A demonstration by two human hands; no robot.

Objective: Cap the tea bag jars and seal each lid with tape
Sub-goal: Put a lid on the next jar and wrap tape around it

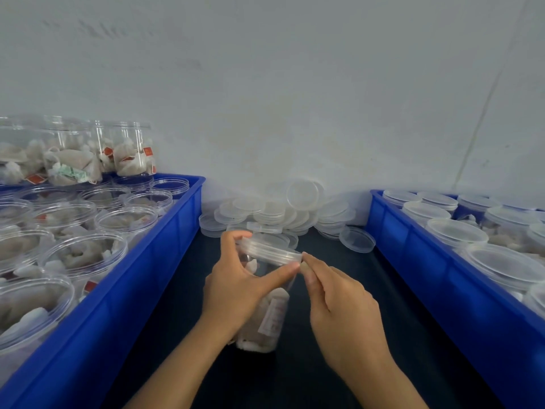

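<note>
A clear jar of tea bags (269, 317) stands on the dark table between two crates, with a clear lid (269, 250) on top. My left hand (236, 290) wraps the jar's left side, its thumb along the lid's front rim and a finger on the far rim. My right hand (339, 302) is at the lid's right edge, thumb and forefinger pinched together there. I cannot make out any tape between the fingers.
A blue crate (165, 261) on the left holds several open jars of tea bags, with more stacked at its back. A blue crate (413, 261) on the right holds several capped jars. A heap of loose clear lids (283, 211) lies against the wall.
</note>
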